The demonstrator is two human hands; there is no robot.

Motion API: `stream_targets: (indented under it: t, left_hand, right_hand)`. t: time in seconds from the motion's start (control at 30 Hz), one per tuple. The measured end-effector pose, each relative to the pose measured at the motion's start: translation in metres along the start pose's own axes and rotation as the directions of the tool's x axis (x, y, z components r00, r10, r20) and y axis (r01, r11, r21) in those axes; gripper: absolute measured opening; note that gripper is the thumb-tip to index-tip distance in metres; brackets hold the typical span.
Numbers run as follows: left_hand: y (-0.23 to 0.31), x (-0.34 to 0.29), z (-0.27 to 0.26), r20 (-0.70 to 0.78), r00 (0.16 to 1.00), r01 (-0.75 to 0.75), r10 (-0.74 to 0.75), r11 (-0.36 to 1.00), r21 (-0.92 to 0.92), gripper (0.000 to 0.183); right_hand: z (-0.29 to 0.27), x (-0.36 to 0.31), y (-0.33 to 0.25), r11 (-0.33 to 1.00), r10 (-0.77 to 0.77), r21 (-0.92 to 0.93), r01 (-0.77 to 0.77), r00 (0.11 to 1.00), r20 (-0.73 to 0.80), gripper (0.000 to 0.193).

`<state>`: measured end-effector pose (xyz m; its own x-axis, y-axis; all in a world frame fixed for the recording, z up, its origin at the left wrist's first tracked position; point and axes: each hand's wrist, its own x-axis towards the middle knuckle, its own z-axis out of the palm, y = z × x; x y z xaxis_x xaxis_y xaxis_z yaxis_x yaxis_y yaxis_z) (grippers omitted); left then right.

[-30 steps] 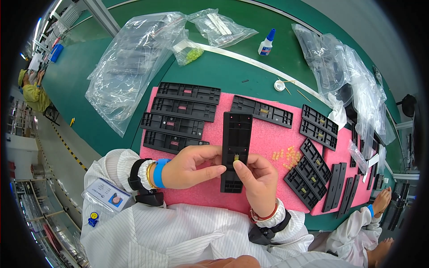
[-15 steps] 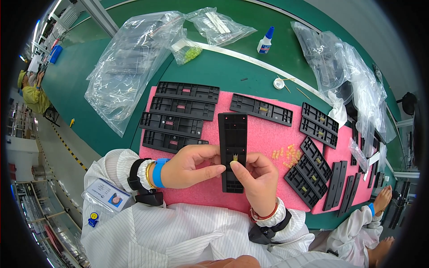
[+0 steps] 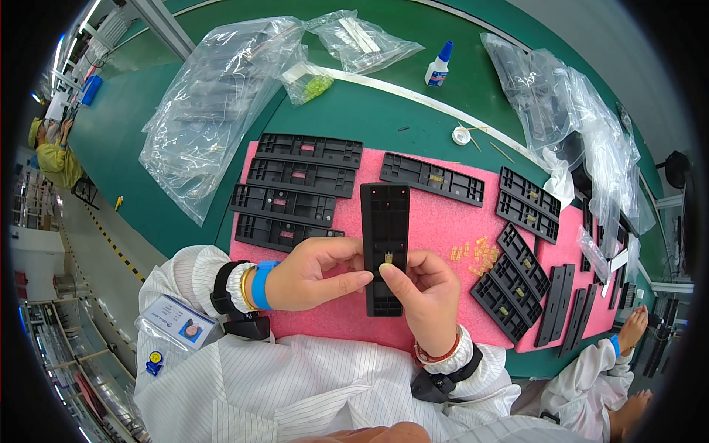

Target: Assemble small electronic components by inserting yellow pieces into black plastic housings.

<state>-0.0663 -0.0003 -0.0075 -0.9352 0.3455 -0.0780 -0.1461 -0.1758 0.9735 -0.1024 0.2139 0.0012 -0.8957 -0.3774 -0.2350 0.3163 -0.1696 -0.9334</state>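
Upright in front of me is a long black plastic panel (image 3: 385, 221), held by both hands over pink foam sheeting (image 3: 354, 325). My left hand (image 3: 314, 275) grips its left edge, thumb lying toward the middle. With my right hand (image 3: 428, 295) I hold the right edge, and that thumb presses on a small yellowish clear piece (image 3: 388, 258) set in the panel's middle. The fingers behind the panel are hidden. Right of it lies a loose cluster of similar yellow pieces (image 3: 480, 255). More black panels (image 3: 303, 177) lie to the left, their middle openings showing pink.
Panels with yellow pieces (image 3: 528, 207) lie on the right, and another panel (image 3: 432, 179) sits behind. Farther back stand a glue bottle (image 3: 438, 65) and a small white cap (image 3: 461, 136) with thin sticks. Plastic bags (image 3: 221, 103) cover the far left. A co-worker's hand (image 3: 632, 329) is at right.
Hardly anything differs. The panel and both hands have shifted up very slightly; the right thumb stays on the yellow piece.
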Motion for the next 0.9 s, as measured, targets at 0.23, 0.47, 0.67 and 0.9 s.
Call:
stream_targets:
  t: [0.23,0.47,0.67,0.9]
  left_hand:
    - [0.004,0.004,0.007,-0.096,0.992,-0.103,0.085,0.975,-0.197,0.049]
    - [0.005,0.004,-0.008,-0.192,0.981,-0.006,-0.042,0.969,-0.246,0.050]
    - [0.003,0.002,-0.010,-0.280,0.955,-0.166,0.099,0.960,-0.228,0.048]
    - [0.002,0.008,-0.007,-0.355,0.927,-0.223,0.123,0.940,-0.257,0.051]
  right_hand:
    - [-0.001,0.001,0.000,0.989,0.089,0.110,-0.095,0.994,0.062,0.017]
    - [-0.004,0.003,-0.003,0.988,0.134,0.048,-0.145,0.975,0.177,0.013]
    - [-0.009,0.007,0.001,0.975,0.063,0.203,-0.089,0.990,0.130,0.029]
    - [-0.011,0.004,-0.001,0.946,-0.211,0.242,0.214,0.977,-0.038,0.051]
